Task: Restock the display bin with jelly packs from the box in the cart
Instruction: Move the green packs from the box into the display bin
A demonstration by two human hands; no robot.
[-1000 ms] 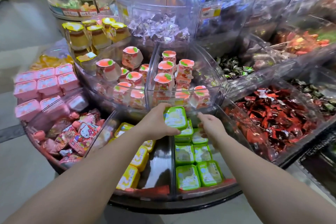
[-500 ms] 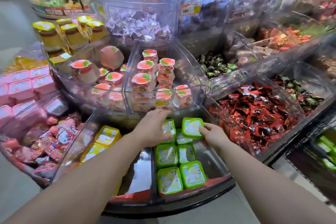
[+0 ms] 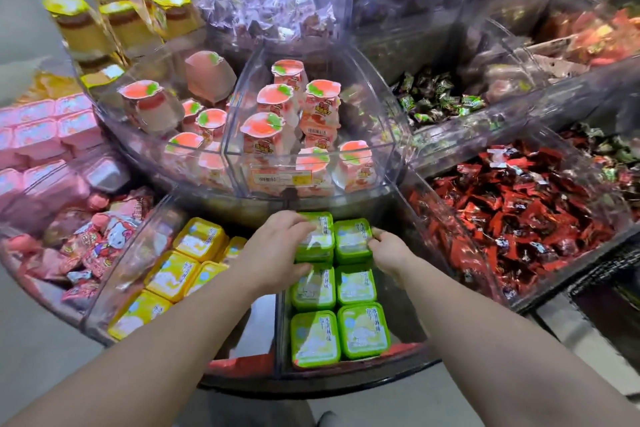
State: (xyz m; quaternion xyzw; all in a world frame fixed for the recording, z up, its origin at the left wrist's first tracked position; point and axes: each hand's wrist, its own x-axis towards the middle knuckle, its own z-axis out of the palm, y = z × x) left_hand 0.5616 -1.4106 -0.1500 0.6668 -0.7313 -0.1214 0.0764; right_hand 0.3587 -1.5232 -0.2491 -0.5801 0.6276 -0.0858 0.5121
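Observation:
Green jelly packs (image 3: 341,333) lie in two rows in a clear display bin (image 3: 412,326) on the round stand's lower tier. My left hand (image 3: 273,253) rests on the top pack of the left back stack (image 3: 317,236), fingers curled over it. My right hand (image 3: 389,251) touches the right edge of the back right green pack (image 3: 351,239) with its fingertips. The box and the cart are out of view.
Yellow jelly packs (image 3: 173,274) fill the bin to the left. Peach jelly cups (image 3: 277,128) sit in the upper tier just behind my hands. Red wrapped candies (image 3: 519,215) are at right, pink packs (image 3: 45,135) at left. The stand's black rim (image 3: 329,381) curves in front.
The right hand has set its green pack down at the back right of the bin. The left hand stays on the back left stack. The camera has moved closer.

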